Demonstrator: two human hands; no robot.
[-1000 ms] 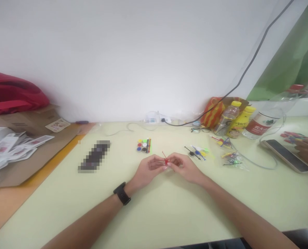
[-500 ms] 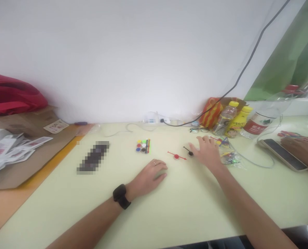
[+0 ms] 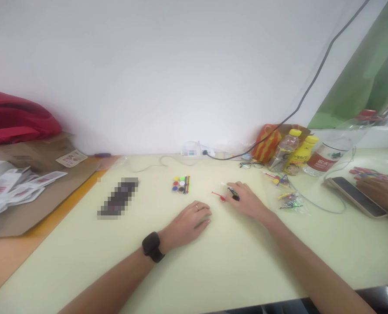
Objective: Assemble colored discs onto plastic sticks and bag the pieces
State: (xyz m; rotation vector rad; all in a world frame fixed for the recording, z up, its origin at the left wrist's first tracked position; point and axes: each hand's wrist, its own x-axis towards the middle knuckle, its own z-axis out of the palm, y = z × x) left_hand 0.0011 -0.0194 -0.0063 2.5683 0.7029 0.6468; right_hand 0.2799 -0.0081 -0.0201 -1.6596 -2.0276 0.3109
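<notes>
My left hand point(image 3: 189, 222) lies on the pale table, empty, its fingers loosely extended and the thumb a little apart. It wears a ring, with a black smartwatch point(image 3: 152, 246) at the wrist. My right hand point(image 3: 246, 200) has its fingers curled around a small black disc with an arrow pointer point(image 3: 234, 195); the fingers partly cover it. Just left of these fingers is a red disc with an arrow pointer point(image 3: 222, 198), its right end hidden by the hand. Beyond my left hand, coloured discs point(image 3: 178, 184) sit in neat rows beside several thin coloured arrow sticks point(image 3: 187, 184).
Small plastic bags of coloured parts point(image 3: 288, 200) lie right of my right hand. Behind them stand a yellow bottle point(image 3: 300, 157) and a large bottle point(image 3: 325, 159). A phone point(image 3: 359, 196) lies near another person's hand point(image 3: 379, 192). Cardboard point(image 3: 46, 196) occupies the left.
My right hand has moved left and closed around the black disc, which has shifted slightly left. The red disc is now partly covered. My left hand stays put.
</notes>
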